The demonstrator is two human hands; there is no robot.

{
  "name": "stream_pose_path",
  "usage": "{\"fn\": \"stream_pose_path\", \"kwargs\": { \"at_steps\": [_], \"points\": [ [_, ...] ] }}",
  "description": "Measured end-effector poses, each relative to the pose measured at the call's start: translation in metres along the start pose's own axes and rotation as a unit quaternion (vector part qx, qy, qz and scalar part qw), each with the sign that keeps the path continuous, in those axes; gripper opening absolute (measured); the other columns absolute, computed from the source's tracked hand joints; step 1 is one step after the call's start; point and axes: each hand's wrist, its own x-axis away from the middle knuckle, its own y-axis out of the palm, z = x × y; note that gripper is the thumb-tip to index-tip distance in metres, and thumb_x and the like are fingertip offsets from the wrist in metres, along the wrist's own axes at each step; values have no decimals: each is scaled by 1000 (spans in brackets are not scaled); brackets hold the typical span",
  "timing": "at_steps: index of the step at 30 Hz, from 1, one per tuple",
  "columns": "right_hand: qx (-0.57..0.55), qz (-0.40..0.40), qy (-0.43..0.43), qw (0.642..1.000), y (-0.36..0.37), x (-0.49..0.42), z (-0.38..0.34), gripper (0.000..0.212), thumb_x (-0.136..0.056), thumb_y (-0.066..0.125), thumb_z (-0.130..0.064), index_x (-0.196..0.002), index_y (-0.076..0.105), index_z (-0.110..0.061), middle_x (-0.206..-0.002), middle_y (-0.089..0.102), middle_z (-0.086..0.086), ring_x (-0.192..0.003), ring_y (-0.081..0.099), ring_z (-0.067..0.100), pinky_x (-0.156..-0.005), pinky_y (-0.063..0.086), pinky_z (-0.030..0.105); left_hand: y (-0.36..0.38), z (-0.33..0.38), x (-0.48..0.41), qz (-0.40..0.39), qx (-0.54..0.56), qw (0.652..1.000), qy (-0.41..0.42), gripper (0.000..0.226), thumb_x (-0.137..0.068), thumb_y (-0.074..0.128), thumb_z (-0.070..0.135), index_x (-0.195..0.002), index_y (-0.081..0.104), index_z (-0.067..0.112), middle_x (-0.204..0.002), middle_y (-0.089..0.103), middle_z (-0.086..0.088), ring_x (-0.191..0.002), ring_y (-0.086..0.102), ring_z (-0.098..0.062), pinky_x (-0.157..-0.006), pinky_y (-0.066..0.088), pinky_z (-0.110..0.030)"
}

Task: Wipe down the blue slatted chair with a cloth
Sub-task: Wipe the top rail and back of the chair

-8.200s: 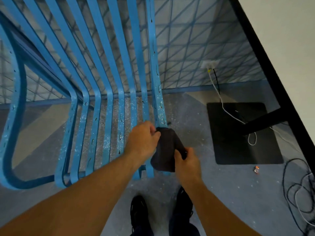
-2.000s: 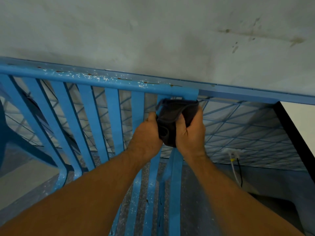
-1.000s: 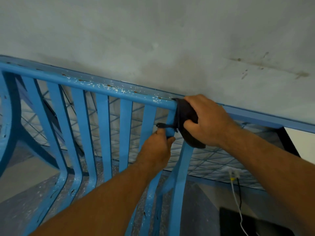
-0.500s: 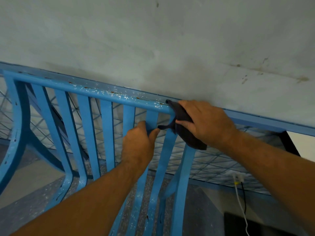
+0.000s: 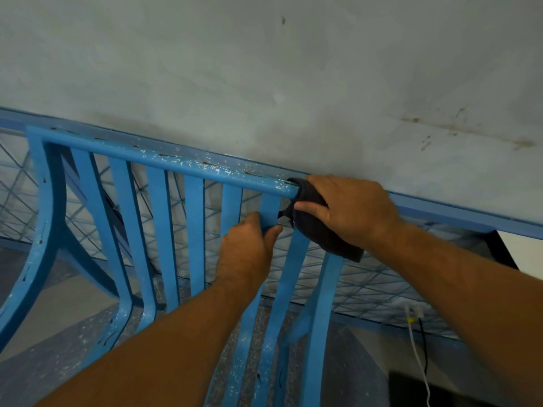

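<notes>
The chair (image 5: 158,230) fills the lower left and centre of the frame, with its back towards us and its top rail (image 5: 176,164) slanting down to the right. The cloth (image 5: 326,236), dark and folded, sits at the right end of that rail, just right of centre. It is draped over the bar where the corner post meets it.

Our right hand (image 5: 349,210) is clamped on the cloth, fingers over the top and thumb pressing in front. We judge that this grip makes the fabric hug the round bar, so one stroke can clean its top and face together. A loose flap hangs below the hand.

Our left hand (image 5: 246,254) is just below and to the left, fingers and thumb closed round a slat (image 5: 270,207) near its top. We take this as bracing, so the chair does not slide when we push.

Left of the cloth the rail is flecked with white specks and rusty spots right to its far corner. We think the rail is barely begun and the stroke should run leftwards.

Behind the chair, a stained grey wall (image 5: 264,69) fills the upper half. A white cable (image 5: 417,348) drops down at the lower right.
</notes>
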Motion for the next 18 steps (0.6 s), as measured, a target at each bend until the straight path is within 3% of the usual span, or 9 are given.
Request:
{"fn": "stream_pose_path", "kwargs": {
  "at_steps": [3, 5, 8, 11, 13, 15, 18],
  "points": [
    [-20, 55, -52, 997, 7, 3, 1, 62, -92, 35, -62, -128, 58, -18, -103, 70, 2, -84, 67, 28, -65, 52, 34, -5, 0, -1, -13, 8, 1000, 0, 28, -93, 55, 45, -96, 56, 17, -76, 53, 7, -70, 52, -13, -59, 39, -25],
    [-66, -8, -23, 998, -1, -1, 0, 58, -89, 39, -70, -126, 55, -28, -102, 67, -5, -88, 63, 22, -70, 49, 33, -10, -4, -2, -24, -4, 1000, 3, 28, -93, 54, 47, -90, 57, 19, -74, 56, 8, -68, 53, -12, -57, 38, -25],
    [-89, -138, 21, 986, -14, -19, 1, 63, -71, 26, -85, -90, 53, -31, -77, 55, -12, -73, 55, 17, -65, 43, 32, -19, -16, 3, 3, -35, 999, -10, 37, -93, 50, 52, -81, 61, 19, -68, 60, 5, -66, 60, -16, -53, 40, -28],
    [-83, -187, 46, 978, -20, -33, -6, 75, -61, 13, -90, -78, 51, -27, -72, 54, -6, -69, 55, 16, -66, 48, 34, -34, -23, 10, 67, -31, 996, -46, 37, -93, 52, 52, -98, 65, 17, -87, 68, 1, -79, 63, -17, -65, 49, -29],
    [-47, -160, 56, 984, -16, -29, -9, 74, -70, 14, -86, -83, 54, -25, -73, 54, -7, -70, 56, 18, -64, 45, 34, -40, -23, 5, 93, -28, 993, -72, 48, -91, 55, 53, -117, 60, 13, -106, 66, -5, -94, 62, -22, -72, 45, -28],
    [3, -94, 41, 995, -10, -19, -14, 65, -83, 22, -78, -101, 57, -26, -84, 59, -8, -78, 59, 20, -65, 43, 34, -42, -23, -5, 83, -29, 993, -79, 53, -90, 57, 53, -121, 56, 10, -112, 65, -6, -97, 61, -23, -71, 43, -26],
    [-23, -33, -17, 999, -1, -7, -12, 57, -93, 37, -63, -134, 50, -25, -116, 66, -2, -98, 63, 25, -76, 49, 37, -38, -24, -19, 48, -4, 997, -56, 34, -91, 59, 46, -96, 58, 12, -88, 64, -4, -69, 56, -12, -52, 39, -21]
  ]
}}
